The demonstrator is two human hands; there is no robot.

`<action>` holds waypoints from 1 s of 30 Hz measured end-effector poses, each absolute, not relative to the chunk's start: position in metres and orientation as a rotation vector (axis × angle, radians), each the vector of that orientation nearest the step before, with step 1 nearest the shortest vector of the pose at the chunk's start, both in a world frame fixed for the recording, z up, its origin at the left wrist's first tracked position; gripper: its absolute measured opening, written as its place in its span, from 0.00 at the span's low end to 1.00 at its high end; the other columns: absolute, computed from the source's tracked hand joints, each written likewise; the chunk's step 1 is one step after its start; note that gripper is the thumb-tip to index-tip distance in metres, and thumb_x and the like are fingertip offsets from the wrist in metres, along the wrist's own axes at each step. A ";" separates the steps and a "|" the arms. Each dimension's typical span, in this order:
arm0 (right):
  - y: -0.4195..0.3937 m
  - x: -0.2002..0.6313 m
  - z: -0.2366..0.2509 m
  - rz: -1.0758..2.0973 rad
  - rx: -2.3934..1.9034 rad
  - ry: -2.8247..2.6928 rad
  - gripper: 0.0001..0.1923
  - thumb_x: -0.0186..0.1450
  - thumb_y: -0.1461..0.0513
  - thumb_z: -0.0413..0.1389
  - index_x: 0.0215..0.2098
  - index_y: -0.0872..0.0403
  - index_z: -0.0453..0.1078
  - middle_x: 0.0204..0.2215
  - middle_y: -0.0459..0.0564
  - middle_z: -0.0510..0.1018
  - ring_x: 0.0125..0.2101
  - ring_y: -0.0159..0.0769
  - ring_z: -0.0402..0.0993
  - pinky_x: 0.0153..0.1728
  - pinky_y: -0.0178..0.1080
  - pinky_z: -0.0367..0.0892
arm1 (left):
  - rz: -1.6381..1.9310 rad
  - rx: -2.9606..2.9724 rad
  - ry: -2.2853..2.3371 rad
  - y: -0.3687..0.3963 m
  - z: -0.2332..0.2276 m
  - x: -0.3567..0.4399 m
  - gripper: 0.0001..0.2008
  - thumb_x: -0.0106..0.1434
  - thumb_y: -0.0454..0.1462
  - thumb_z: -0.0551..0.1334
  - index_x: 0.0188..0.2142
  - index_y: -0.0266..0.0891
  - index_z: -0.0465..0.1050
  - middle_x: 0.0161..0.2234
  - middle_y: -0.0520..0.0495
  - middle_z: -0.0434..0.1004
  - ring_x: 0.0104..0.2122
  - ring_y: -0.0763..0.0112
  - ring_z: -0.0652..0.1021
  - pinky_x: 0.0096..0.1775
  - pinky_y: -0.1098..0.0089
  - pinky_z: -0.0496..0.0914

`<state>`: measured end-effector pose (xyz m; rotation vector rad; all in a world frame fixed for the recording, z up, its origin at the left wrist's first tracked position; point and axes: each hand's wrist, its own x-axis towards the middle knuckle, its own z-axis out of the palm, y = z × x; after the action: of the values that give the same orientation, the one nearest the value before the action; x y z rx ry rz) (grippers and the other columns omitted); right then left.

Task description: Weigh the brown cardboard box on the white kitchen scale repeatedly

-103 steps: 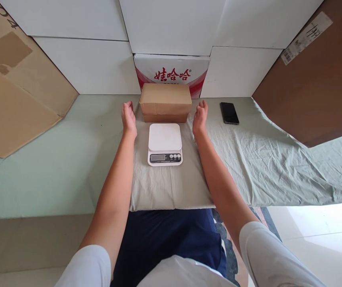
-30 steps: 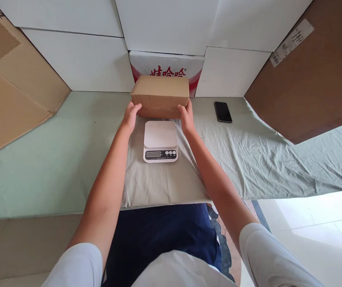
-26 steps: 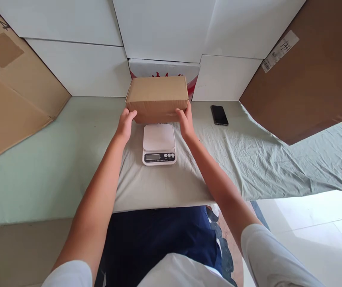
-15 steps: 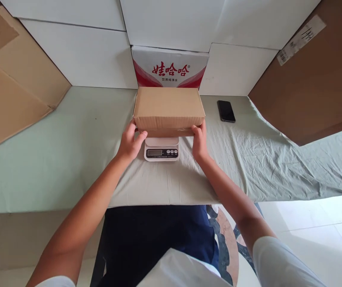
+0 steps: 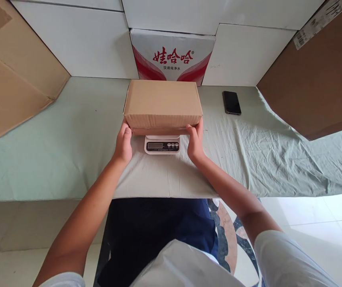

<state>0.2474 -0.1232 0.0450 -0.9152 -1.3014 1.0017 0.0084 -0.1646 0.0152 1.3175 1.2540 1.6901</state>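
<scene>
A closed brown cardboard box (image 5: 163, 97) is held level between my two hands. My left hand (image 5: 123, 143) grips its near left corner, thumb up along the edge and fingers hidden beneath. At the near right corner my right hand (image 5: 195, 141) holds it, the thumb on the front face. Directly below the box is a white digital kitchen scale (image 5: 162, 152); only its front panel with the display and several buttons shows. The box hides the weighing plate, so I cannot tell whether the two touch.
A black phone (image 5: 231, 103) lies at the right on the green cloth (image 5: 99, 119). Behind the box stands a white and red printed carton (image 5: 173, 56). Large cardboard panels rise at the left (image 5: 18, 75) and the right (image 5: 317, 79).
The box has shifted slightly left over the scale and looks a little larger. My left thumb has moved off its front face toward the corner. The whole view has tilted slightly.
</scene>
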 end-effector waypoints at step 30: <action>-0.109 0.256 0.029 0.928 -0.896 -1.160 0.30 0.68 0.42 0.50 0.65 0.38 0.61 0.67 0.48 0.66 0.72 0.50 0.60 0.72 0.65 0.57 | 1.737 1.278 1.233 -0.158 0.010 0.005 0.45 0.62 0.73 0.46 0.65 0.54 0.72 0.69 0.49 0.72 0.73 0.53 0.65 0.71 0.55 0.62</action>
<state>0.2555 -0.1088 0.0289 -0.8963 -1.1604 0.9276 0.0046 -0.1585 0.0100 1.2776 1.2328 1.7372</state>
